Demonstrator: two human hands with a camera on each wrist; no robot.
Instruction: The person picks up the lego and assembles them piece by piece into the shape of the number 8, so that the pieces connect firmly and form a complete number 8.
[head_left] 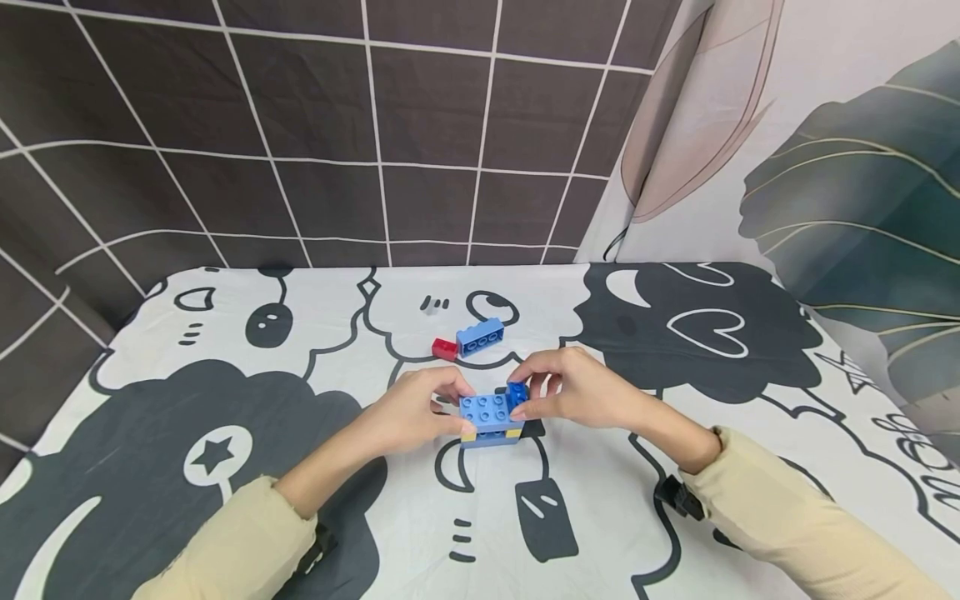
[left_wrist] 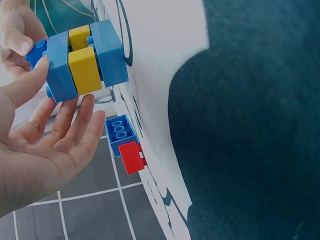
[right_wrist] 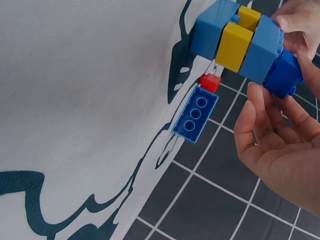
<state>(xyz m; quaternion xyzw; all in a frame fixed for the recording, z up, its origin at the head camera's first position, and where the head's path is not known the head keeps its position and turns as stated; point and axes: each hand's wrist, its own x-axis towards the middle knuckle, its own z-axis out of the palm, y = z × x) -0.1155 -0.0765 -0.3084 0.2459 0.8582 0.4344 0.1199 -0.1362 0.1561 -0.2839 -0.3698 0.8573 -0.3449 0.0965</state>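
Observation:
A stack of toy building bricks stands on the patterned cloth: a light blue brick (head_left: 483,412) on top, yellow bricks (left_wrist: 85,70) in the middle layer, another light blue brick (left_wrist: 111,52) at the bottom. My left hand (head_left: 416,410) holds the stack by its left end, thumb in front and fingers behind. At the top right end sits a dark blue brick (head_left: 517,393), pinched between the thumb and fingers of my right hand (head_left: 576,388). In the right wrist view that dark blue brick (right_wrist: 283,73) touches the top light blue brick's studded face.
Behind the stack, a small red brick (head_left: 445,349) lies beside a loose light blue brick (head_left: 480,336) whose hollow underside faces me. The cloth (head_left: 615,517) covers the whole surface. A dark grid-patterned curtain (head_left: 427,108) hangs along the back edge.

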